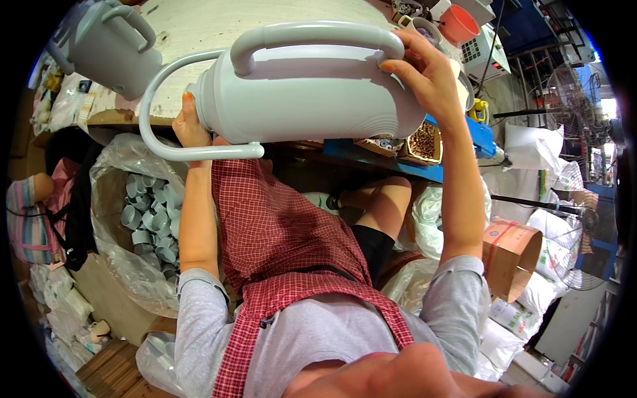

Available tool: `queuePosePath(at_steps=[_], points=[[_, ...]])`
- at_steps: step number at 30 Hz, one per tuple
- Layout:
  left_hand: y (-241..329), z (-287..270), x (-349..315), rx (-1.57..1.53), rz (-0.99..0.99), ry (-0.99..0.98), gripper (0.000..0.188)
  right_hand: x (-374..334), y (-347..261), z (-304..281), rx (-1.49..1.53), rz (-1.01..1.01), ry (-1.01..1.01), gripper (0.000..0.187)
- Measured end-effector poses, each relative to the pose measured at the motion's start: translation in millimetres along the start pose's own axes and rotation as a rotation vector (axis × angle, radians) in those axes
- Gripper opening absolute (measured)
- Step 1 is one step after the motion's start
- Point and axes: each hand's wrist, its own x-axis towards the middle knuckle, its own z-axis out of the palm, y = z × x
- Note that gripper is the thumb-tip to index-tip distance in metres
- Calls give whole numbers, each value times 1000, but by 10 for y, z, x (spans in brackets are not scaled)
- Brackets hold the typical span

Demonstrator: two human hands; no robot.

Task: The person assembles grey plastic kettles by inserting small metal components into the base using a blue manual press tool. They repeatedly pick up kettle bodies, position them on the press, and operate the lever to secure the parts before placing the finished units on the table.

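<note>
A large pale-grey plastic jug (298,99) lies sideways in the air in front of me, over the near edge of the worktable. Its long side handle faces up, and a curved loop handle (149,113) swings round its left end, with one end of the loop sticking out free. My left hand (190,125) grips the narrow neck end, thumb up, other fingers mostly hidden. At the wide end, my right hand (428,73) is closed over the base, thumb and fingers near the handle's root. A second grey jug (109,53) of the same sort stands at the table's far left.
A clear plastic bag (109,212) of grey cup-shaped parts stands below left. Small boxes of screws (423,144) sit by the table's right edge, near a blue power tool (481,136). An orange bowl (459,25), a cardboard box (509,259) and fans (570,245) are to the right.
</note>
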Motion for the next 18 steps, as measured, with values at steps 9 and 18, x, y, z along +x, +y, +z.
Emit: queuePosePath(at_steps=[9,18], points=[[55,-80,-35,55,52,41,49,-53,-88,39,-260,-103,52,35],[-95,-268,78,14,-4,82,45,-186,31,72,-343,-111,167,35]])
